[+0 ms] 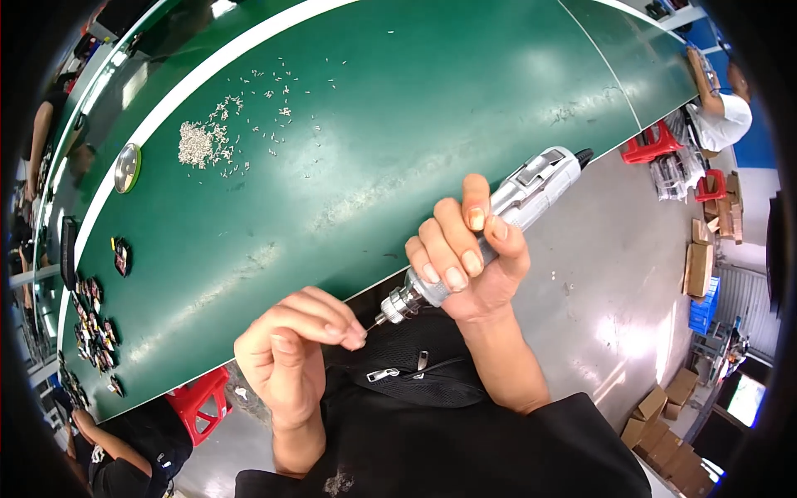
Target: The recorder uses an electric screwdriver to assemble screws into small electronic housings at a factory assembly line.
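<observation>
My right hand [473,257] is wrapped round a grey electric screwdriver [535,187], held slantwise over the table's near edge. Its metal chuck [402,304] and thin bit point down and left, toward my other hand. Thumb and fingers of my left hand [290,340] are pinched together at the bit's tip; whatever sits between them is too small to make out. On the table beyond lies a pile of tiny silver screws [196,144], with loose ones strewn to its right.
The green table [398,124] stretches ahead. A round green-rimmed dish [128,168] stands near the pile. Several small dark parts [95,332] lie at the left. A red stool [202,405] is below left, another person [721,108] sits far right, and cardboard boxes [664,436] stand lower right.
</observation>
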`<state>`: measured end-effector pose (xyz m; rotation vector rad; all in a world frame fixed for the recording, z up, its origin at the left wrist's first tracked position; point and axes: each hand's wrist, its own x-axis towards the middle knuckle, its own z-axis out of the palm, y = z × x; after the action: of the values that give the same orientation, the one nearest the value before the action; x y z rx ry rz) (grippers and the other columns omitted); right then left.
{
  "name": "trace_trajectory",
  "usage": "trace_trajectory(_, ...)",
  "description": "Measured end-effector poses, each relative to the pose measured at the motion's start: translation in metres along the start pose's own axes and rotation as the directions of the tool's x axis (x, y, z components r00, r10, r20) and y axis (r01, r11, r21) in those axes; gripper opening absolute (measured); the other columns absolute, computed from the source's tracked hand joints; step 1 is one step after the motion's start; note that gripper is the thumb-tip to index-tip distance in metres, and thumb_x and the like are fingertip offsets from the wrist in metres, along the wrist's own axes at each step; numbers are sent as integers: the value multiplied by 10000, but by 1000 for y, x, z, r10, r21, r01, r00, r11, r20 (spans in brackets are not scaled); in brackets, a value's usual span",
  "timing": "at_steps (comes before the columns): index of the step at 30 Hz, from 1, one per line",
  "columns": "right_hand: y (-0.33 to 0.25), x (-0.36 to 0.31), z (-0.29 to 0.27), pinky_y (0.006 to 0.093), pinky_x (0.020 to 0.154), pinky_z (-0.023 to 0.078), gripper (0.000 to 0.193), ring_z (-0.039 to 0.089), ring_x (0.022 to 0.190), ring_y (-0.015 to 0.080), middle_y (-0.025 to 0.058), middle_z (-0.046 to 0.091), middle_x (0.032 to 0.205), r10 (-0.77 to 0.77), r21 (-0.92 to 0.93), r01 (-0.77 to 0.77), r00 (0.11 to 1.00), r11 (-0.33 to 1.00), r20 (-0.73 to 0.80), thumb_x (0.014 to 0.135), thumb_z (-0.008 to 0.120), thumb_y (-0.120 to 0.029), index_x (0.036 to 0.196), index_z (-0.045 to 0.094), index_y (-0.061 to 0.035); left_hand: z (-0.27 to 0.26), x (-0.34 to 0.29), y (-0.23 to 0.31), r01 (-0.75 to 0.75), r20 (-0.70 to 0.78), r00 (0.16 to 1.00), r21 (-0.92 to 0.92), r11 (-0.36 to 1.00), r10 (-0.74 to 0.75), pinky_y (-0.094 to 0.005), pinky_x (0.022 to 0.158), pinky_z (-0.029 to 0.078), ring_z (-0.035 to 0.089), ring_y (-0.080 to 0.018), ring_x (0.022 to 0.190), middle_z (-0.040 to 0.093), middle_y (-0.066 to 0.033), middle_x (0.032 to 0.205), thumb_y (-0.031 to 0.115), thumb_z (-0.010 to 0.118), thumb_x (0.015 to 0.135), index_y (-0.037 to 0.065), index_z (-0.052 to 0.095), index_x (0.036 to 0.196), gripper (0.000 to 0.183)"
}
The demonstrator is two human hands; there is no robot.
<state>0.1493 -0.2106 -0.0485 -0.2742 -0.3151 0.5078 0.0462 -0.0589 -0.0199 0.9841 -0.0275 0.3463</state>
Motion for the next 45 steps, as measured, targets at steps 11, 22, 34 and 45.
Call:
trace_trajectory(11, 15, -30, 16, 423, 778, 519, 87, 633, 808, 350, 170, 613, 746, -82, 154, 83, 997, 985, -13, 879, 480, -139, 874, 448, -58, 35, 17, -11, -141, 338, 935, 627, 766, -105, -429, 1043, 307, 444, -358, 1232, 480, -259, 1312, 431, 517, 888, -90, 466, 1286, 658)
trace_trajectory(22, 15, -37, 14, 436, 882, 494, 87, 641, 922, 393, 234, 650, 820, -47, 40, 48, 999, 998, -20, 855, 514, -120, 871, 474, -44, 36, 8, 2, 230, 203, 927, 360, 904, -316, -344, 962, 376, 532, -252, 1063, 573, -158, 1146, 138, 451, 938, -83, 457, 1301, 424)
trace_trajectory(34, 14, -36, 13, 418, 830, 522, 101, 644, 906, 368, 220, 642, 757, -84, -97, 89, 995, 991, 53, 847, 520, -119, 873, 461, -43, 47, 9, 11, 387, 160, 893, 206, 899, -421, -352, 1015, 328, 496, -249, 1140, 529, -196, 1212, 234, 443, 922, -115, 443, 1291, 508)
trace_trajectory(45, 13, -42, 13, 406, 793, 508, 140, 640, 806, 339, 153, 613, 663, -149, -41, 155, 980, 987, 129, 860, 519, -183, 849, 466, -55, 50, 5, 9, 400, 237, 867, 194, 896, -439, -386, 1092, 224, 362, -327, 1314, 370, -250, 1407, 346, 480, 894, -102, 413, 1321, 622)
